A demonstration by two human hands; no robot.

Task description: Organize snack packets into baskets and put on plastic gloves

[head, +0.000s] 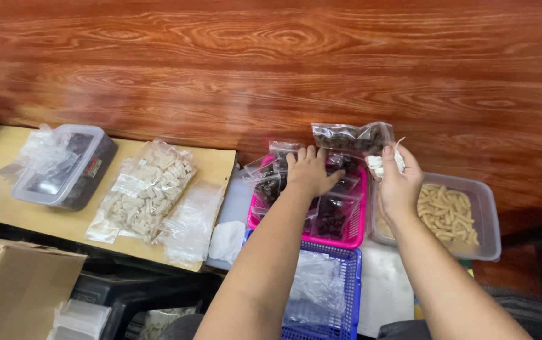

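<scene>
My left hand (pixel 309 171) rests palm down on small clear bags of dark contents piled in a pink basket (pixel 354 234). My right hand (pixel 397 179) is raised beside it, fingers closed on a small white crumpled piece (pixel 378 164) and pinching the corner of a clear bag of dark bits (pixel 346 136) that sticks up above the basket. A clear tub of pale yellow sticks (pixel 450 211) sits just right of my right hand.
A blue basket (pixel 346 296) with clear plastic lies below the pink one. On the tan board to the left are a large bag of pale pieces (pixel 147 189), empty clear bags (pixel 190 220) and a lidded grey box (pixel 66 167). A cardboard box (pixel 19 289) stands at bottom left.
</scene>
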